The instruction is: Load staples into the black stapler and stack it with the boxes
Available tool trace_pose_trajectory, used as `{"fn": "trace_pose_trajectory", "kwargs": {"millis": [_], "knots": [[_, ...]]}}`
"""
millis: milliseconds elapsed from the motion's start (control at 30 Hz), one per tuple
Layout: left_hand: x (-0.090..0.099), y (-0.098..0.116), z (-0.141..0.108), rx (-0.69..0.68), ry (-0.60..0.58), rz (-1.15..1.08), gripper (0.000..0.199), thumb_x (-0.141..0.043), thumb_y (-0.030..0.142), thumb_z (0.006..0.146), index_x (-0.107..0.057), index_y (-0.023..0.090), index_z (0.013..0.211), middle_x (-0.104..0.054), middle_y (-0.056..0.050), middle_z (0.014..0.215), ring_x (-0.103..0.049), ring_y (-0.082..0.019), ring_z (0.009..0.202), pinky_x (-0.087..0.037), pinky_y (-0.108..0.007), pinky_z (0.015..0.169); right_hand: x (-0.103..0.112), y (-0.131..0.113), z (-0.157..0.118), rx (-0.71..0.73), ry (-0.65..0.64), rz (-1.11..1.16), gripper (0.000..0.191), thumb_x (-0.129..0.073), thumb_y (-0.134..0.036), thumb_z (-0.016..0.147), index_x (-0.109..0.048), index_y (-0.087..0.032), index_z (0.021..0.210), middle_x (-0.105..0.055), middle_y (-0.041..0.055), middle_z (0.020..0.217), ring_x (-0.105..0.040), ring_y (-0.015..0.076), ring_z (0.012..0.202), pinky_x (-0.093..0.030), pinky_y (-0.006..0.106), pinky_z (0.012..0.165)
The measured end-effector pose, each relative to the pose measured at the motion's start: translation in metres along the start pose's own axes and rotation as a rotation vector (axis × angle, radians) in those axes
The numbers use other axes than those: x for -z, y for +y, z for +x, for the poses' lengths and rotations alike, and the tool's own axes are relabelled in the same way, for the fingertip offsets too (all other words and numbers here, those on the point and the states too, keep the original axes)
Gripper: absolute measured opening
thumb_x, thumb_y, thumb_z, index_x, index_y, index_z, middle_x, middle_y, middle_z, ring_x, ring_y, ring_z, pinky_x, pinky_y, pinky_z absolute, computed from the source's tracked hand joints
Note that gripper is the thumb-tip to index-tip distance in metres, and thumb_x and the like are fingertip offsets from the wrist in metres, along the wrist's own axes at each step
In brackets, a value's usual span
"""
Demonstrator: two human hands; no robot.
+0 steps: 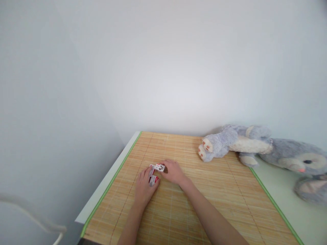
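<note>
Three small white-and-red boxes lie close together on a bamboo mat point(199, 200). My left hand point(143, 185) is curled around the near box point(153, 180), its thumb on the right side. The fingers of that hand also reach the left box point(152, 169), which they partly cover. My right hand point(173, 171) has its fingers closed on the far box point(159, 167), which bears a dark printed figure. That box touches or nearly touches the left one, and the three form an angled group. The print is too small to read.
A grey and cream plush toy point(251, 144) lies on its side at the back right, across the mat's green edge and the pale tabletop point(288, 204). Behind the table rises a white wall point(163, 68). A white cable point(33, 217) hangs at lower left.
</note>
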State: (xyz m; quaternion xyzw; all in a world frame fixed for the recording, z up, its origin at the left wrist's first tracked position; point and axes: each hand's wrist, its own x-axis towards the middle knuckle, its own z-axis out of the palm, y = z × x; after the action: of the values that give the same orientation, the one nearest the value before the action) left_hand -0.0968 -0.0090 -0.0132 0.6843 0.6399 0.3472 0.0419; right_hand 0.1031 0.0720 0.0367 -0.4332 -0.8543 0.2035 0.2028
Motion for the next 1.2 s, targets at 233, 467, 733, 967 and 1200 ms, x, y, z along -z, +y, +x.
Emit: {"fn": "trace_pose_trajectory", "kwargs": {"millis": [233,467,733,967,1200], "knots": [[0.002,-0.001,0.000,-0.005,-0.036,0.003,0.073,-0.071,0.048,0.087,-0.044,0.031,0.152,-0.059,-0.009,0.141,-0.054,-0.032,0.129,-0.043,-0.052,0.112,-0.004,0.001,0.011,0.071,-0.060,0.016,0.049,-0.063,-0.012,0.087,-0.070,-0.040,0.127,-0.067,0.0015,0.121,-0.055,0.0217,0.118,-0.037,0.035,0.101],[0.007,0.006,0.000,-0.037,-0.029,0.034,0.058,-0.063,0.043,0.094,-0.049,0.040,0.150,-0.058,-0.007,0.141,-0.056,-0.030,0.125,-0.046,-0.052,0.109,0.002,-0.001,0.002,0.069,0.000,0.070,0.060,-0.069,-0.025,0.088,-0.056,-0.038,0.144,-0.064,0.0012,0.139,-0.052,0.0233,0.129,-0.035,0.039,0.113],[0.003,0.003,0.004,0.033,0.041,0.067,0.049,-0.062,0.044,0.095,-0.056,0.041,0.144,-0.055,-0.007,0.144,-0.051,-0.031,0.132,-0.043,-0.054,0.113,0.029,0.034,-0.055,-0.200,0.096,0.093,0.052,-0.081,-0.027,0.073,-0.072,-0.029,0.124,-0.064,0.0089,0.118,-0.061,0.0269,0.109,-0.046,0.039,0.099],[0.003,0.002,0.005,0.040,0.056,0.023,0.046,-0.059,0.044,0.097,-0.057,0.040,0.143,-0.055,-0.006,0.145,-0.051,-0.030,0.133,-0.041,-0.053,0.115,0.008,0.019,-0.057,-0.368,0.231,0.221,0.040,-0.057,-0.046,0.097,-0.061,-0.024,0.131,-0.071,0.0108,0.114,-0.068,0.0256,0.097,-0.051,0.036,0.085],[0.004,0.003,0.008,0.030,0.031,0.012,0.044,-0.054,0.040,0.100,-0.056,0.039,0.144,-0.056,-0.006,0.143,-0.052,-0.029,0.132,-0.042,-0.052,0.114,-0.029,-0.012,-0.036,-0.366,0.253,0.370,0.035,-0.050,-0.047,0.102,-0.062,-0.022,0.124,-0.074,0.0103,0.110,-0.071,0.0252,0.098,-0.052,0.035,0.084]]}}
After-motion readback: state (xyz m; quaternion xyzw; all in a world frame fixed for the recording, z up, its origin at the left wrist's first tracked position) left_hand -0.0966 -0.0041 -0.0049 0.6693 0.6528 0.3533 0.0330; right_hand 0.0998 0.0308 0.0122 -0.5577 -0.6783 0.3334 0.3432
